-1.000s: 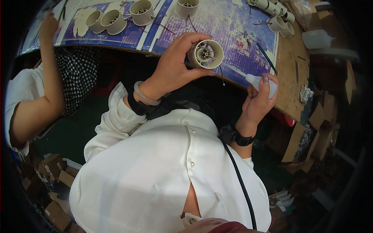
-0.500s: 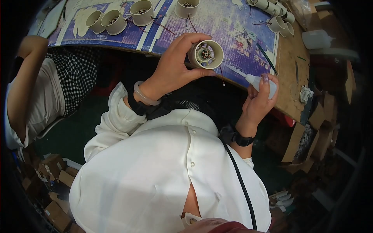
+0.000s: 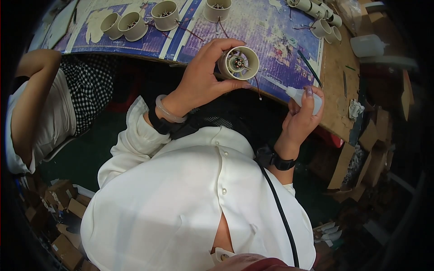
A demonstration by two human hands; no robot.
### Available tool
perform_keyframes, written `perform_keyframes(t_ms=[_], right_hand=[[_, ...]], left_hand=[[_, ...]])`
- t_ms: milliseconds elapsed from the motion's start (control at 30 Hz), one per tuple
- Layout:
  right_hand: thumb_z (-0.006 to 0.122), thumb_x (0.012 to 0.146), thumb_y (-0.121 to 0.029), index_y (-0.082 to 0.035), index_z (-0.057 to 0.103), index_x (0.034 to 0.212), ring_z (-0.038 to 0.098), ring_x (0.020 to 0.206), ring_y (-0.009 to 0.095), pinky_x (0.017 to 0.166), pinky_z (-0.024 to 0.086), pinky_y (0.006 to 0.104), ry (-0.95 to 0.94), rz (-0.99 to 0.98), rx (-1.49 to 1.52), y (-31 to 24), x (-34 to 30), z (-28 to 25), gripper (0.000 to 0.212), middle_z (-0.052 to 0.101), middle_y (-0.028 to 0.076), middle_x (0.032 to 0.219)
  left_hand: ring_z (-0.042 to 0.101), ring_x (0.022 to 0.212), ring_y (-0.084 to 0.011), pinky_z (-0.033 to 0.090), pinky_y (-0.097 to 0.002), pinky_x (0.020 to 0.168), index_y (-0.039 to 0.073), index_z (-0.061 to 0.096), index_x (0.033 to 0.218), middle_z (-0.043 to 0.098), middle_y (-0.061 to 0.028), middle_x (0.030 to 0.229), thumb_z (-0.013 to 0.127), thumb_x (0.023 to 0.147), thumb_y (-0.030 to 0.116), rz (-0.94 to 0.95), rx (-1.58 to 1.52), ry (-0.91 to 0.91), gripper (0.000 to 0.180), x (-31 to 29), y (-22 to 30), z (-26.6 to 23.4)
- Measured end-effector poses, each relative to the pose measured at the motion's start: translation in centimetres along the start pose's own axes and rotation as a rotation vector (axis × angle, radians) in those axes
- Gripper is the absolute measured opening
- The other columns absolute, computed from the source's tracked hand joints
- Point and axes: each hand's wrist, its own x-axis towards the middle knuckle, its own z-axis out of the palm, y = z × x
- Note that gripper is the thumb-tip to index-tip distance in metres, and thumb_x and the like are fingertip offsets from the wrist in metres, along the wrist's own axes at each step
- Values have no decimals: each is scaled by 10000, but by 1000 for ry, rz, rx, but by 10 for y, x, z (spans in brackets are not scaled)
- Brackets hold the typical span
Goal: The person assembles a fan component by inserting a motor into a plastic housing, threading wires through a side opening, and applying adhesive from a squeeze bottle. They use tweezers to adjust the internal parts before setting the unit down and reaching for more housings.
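The person's two hands are apart, each closed on its own object. The left hand (image 3: 203, 72) grips a cream cylindrical housing (image 3: 253, 67), fingers along its far side and thumb at the near side, above the near edge of the workbench (image 3: 271, 54). The housing's mouth faces the viewer, showing a small motor (image 3: 238, 63) at its centre; a thin wire (image 3: 258, 83) hangs from its right side. The right hand (image 3: 299, 115) is wrapped around a white squeeze bottle (image 3: 313, 104), whose nozzle (slender and tapered) points leftward, clear of the housing. Beyond, four similar housings (image 3: 166, 22) stand along the bench's far part. A dark green stick (image 3: 310, 67) lies near the bottle, and a crumpled white wad (image 3: 356, 109) rests farther right. A co-worker (image 3: 43, 106) sits at left.
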Motion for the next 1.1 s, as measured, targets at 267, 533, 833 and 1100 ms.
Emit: perform_keyframes(t_ms=[267,533,833,1100], right_hand=[[591,915,-189,-45,570,976,343,510,42,462,265,201,13,88,77,6,5,1,158,483,-7,708],[570,932,-253,-75,593,996,303,486,35,444,231,206,4,332,349,29,16,-20,190,375,-58,598],[538,956,-261,-81,592,1006,313,496,44,438,237,198,-58,383,553,33,21,-30,195,348,-62,573],[543,954,-264,-77,593,1008,318,497,43,437,238,198,-81,376,562,32,21,-24,200,358,-58,572]], left_hand=[[566,1075,-232,490,-324,890,93,493,1265,556,-72,1175,867,687,207,15,-24,18,698,1,0,-1],[578,1062,-228,486,-330,892,80,501,1263,572,-81,1173,871,680,217,-16,-16,63,705,-3,-4,-11],[586,1035,-272,476,-347,886,52,516,1237,576,-117,1173,832,711,203,-55,186,202,632,-10,-11,-56],[511,1110,-309,400,-402,951,66,510,1260,544,-121,1230,805,708,164,126,898,335,633,-8,-29,-85]])
